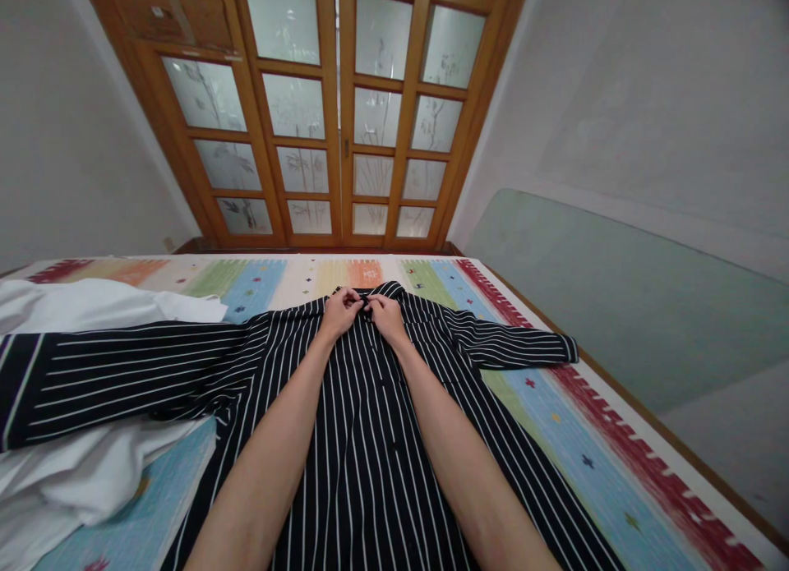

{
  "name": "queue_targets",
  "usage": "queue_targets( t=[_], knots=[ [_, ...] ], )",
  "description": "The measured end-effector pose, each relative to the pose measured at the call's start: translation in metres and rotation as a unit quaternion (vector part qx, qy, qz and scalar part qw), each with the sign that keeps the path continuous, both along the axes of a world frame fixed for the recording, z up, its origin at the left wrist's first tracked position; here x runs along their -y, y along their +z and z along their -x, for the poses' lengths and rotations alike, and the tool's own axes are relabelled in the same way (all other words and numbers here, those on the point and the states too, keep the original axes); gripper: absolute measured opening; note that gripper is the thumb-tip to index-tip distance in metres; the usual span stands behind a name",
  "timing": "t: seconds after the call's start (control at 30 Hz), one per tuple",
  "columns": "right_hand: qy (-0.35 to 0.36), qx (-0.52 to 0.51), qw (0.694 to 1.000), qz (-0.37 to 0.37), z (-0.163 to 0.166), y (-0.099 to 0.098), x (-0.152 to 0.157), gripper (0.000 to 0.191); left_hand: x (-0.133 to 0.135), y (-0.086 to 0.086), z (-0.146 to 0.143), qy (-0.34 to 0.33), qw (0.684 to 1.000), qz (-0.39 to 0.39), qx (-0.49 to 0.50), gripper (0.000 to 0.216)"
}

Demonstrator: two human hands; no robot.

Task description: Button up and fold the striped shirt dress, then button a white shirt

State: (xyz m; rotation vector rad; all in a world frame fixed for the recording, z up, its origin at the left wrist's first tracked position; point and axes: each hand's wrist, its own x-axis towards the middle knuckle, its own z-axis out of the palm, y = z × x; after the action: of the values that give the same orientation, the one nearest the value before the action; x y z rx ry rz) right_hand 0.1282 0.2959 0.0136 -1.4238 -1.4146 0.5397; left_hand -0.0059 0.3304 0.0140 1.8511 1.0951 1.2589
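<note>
A black shirt with thin white stripes [363, 439] lies spread face up on a bed, collar away from me, sleeves out to both sides. My left hand [341, 310] and my right hand [385, 315] meet at the top of the button placket just below the collar. Both pinch the shirt's front edges with closed fingers, touching each other. The long left sleeve [123, 374] stretches over white cloth; the right sleeve [523, 347] lies shorter, folded back on the cover.
The bed has a colourful striped cover [592, 448]. White garments [92, 308] are piled at the left. Wooden doors with frosted glass panes [336, 119] stand beyond the bed. A pale green wall panel [616, 300] runs along the right side.
</note>
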Motion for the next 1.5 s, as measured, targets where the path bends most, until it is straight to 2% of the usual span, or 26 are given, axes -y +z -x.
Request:
queue_targets(
  t=[0.2, 0.57, 0.87, 1.03, 1.3, 1.5],
  knots=[
    [-0.016, 0.026, 0.999, -0.029, 0.0, 0.0, 0.0, 0.027, -0.001, 0.0, 0.0, 0.004, 1.0, 0.004, -0.002, 0.008],
    [0.003, 0.079, 0.997, -0.012, 0.001, 0.006, 0.005, 0.031, 0.005, 0.005, 0.002, 0.017, 1.0, 0.02, 0.007, 0.021],
    [0.016, -0.038, 0.999, -0.01, -0.002, -0.005, -0.005, 0.029, 0.01, 0.007, -0.001, 0.032, 0.999, -0.032, -0.028, 0.011],
    [-0.012, -0.026, 0.998, -0.052, -0.003, -0.01, -0.01, 0.026, 0.009, 0.006, -0.002, 0.04, 0.998, -0.045, -0.023, 0.014],
    [-0.006, 0.018, 0.998, -0.061, -0.003, -0.012, -0.013, 0.023, -0.002, -0.004, 0.0, 0.025, 0.999, -0.034, 0.011, 0.011],
    [-0.004, 0.009, 0.997, -0.075, -0.003, -0.014, -0.013, 0.023, -0.007, -0.007, 0.0, 0.012, 0.999, -0.018, 0.04, 0.013]
  ],
)
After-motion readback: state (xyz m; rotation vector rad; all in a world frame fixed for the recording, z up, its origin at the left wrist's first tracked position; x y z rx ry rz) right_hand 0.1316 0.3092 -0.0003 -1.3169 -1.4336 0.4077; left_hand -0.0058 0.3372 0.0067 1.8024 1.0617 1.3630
